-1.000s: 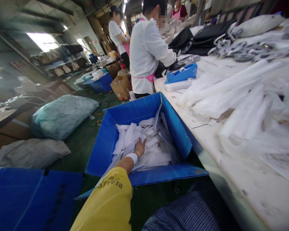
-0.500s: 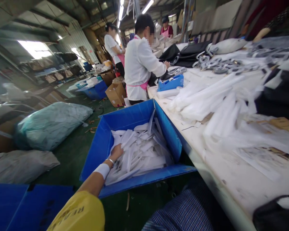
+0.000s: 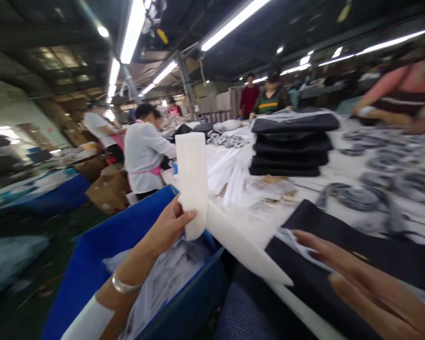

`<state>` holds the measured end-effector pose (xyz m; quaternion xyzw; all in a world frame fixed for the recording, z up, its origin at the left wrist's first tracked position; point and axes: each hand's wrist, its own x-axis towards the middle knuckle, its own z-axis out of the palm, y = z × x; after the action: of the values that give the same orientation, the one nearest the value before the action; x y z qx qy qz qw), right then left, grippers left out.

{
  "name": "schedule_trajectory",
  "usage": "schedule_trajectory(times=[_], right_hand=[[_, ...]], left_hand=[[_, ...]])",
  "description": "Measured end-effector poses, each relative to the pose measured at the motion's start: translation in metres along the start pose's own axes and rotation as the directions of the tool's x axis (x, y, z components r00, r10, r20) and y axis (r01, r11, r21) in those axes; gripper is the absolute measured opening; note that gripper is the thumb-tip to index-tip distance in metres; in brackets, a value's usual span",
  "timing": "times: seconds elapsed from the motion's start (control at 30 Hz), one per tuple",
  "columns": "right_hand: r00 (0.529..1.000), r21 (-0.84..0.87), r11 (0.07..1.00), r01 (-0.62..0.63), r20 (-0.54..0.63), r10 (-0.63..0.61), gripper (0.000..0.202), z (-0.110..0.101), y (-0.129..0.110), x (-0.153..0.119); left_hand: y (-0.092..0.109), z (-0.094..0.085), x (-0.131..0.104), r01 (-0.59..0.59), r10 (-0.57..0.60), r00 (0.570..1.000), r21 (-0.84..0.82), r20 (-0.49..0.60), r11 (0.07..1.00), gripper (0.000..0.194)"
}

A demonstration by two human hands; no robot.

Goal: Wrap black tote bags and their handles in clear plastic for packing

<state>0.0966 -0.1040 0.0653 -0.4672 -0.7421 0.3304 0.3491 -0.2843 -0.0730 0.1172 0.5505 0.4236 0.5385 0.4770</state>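
My left hand is closed, with the thumb pressed on white foam strips. One strip stands upright in the grasp. Another strip slants down to the right, its pointed end over the table edge. Below them is the blue box, with more white strips inside. My right hand is stretched out over a black fabric piece on the table, fingers apart. A pale grey strap on the fabric lies beside its fingertips.
A stack of black folded pieces stands on the white table. Rolled grey straps lie to the right. A co-worker in white is at the far left side; several other people work around the table. A cardboard box sits on the floor.
My left hand has come up out of the blue box with white foam strips. The view has swung right and up, and my right hand now shows over the black fabric.
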Motion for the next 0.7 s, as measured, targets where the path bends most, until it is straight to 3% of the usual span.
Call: schedule_trajectory(times=[0.07,0.13,0.2,0.27,0.37,0.4,0.47,0.53,0.6,0.67,0.7], right_hand=[[0.983,0.145,0.984,-0.103,0.165,0.078,0.058,-0.004,-0.027,0.0],[0.981,0.183,0.979,-0.09,0.189,0.055,0.052,-0.008,-0.041,0.005],[0.981,0.149,0.975,-0.163,0.131,0.144,0.042,-0.017,-0.038,0.002],[0.946,0.218,0.921,-0.323,0.045,0.321,0.041,-0.031,-0.023,-0.013],[0.82,0.497,0.737,-0.458,-0.083,0.566,0.048,-0.062,0.008,-0.048],[0.765,0.581,0.689,-0.434,-0.166,0.622,0.048,-0.074,0.019,-0.06],[0.613,0.688,0.664,-0.293,-0.398,0.683,0.04,-0.1,0.037,-0.08],[0.505,0.709,0.697,-0.108,-0.565,0.653,0.029,-0.125,0.052,-0.096],[0.499,0.69,0.723,0.02,-0.634,0.591,0.026,-0.146,0.064,-0.106],[0.501,0.656,0.748,0.1,-0.683,0.532,0.029,-0.161,0.074,-0.109],[0.465,0.633,0.762,0.136,-0.72,0.515,0.03,-0.165,0.08,-0.107]], left_hand=[[-0.006,0.057,0.012,0.006,0.01,0.979,-0.075,0.204,0.997,0.07],[-0.013,0.103,0.024,0.053,-0.01,0.93,-0.106,0.369,0.993,0.085],[-0.02,0.136,0.04,0.114,-0.057,0.879,-0.094,0.473,0.989,0.101],[-0.029,0.155,0.064,0.13,-0.084,0.86,-0.056,0.504,0.99,0.106],[-0.05,0.161,0.111,0.054,-0.092,0.914,0.105,0.396,0.993,0.093],[-0.059,0.16,0.126,0.014,-0.087,0.942,0.219,0.324,0.976,0.085],[-0.076,0.163,0.152,-0.098,-0.015,0.977,0.506,0.213,0.857,0.069],[-0.089,0.177,0.168,-0.186,0.078,0.976,0.597,0.202,0.781,0.065],[-0.093,0.207,0.171,-0.33,0.15,0.93,0.583,0.336,0.742,0.057],[-0.092,0.252,0.163,-0.488,0.174,0.822,0.513,0.542,0.707,0.043],[-0.091,0.277,0.157,-0.548,0.167,0.753,0.464,0.637,0.696,0.036]])
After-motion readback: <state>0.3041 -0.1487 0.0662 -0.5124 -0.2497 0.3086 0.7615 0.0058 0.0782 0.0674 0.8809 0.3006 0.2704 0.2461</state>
